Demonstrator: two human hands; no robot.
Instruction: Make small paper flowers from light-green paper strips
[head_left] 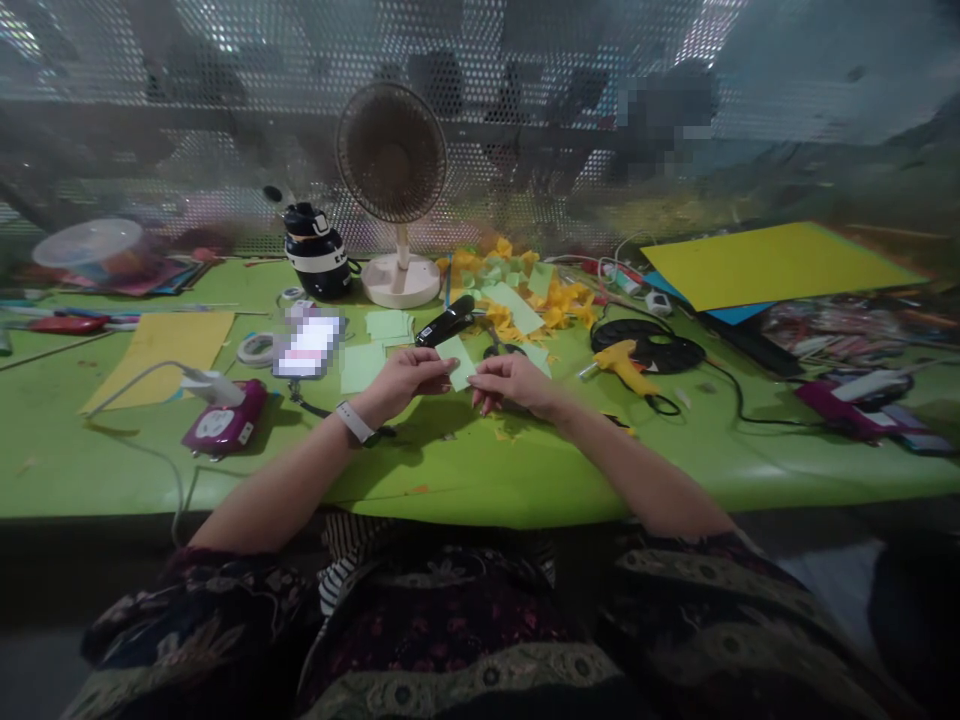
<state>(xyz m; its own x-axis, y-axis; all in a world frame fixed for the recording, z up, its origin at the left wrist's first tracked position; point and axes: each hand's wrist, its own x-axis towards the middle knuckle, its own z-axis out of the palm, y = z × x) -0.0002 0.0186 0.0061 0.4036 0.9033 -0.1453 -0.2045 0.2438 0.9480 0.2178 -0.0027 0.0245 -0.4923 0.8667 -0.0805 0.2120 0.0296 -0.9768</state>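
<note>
Between my two hands, a small piece of light green paper is held a little above the table. My left hand pinches its left edge between thumb and fingers. The fingers of my right hand are closed on its lower right corner. Just behind the paper lies a black stapler. Scissors lie partly hidden behind my right hand. Light green paper pieces rest beyond my left hand, and a heap of yellow-orange paper shapes sits farther back.
A white fan and a black bottle stand at the back. Left are a phone, a tape roll and a purple power socket. Right are a yellow glue gun, yellow sheet and another purple socket.
</note>
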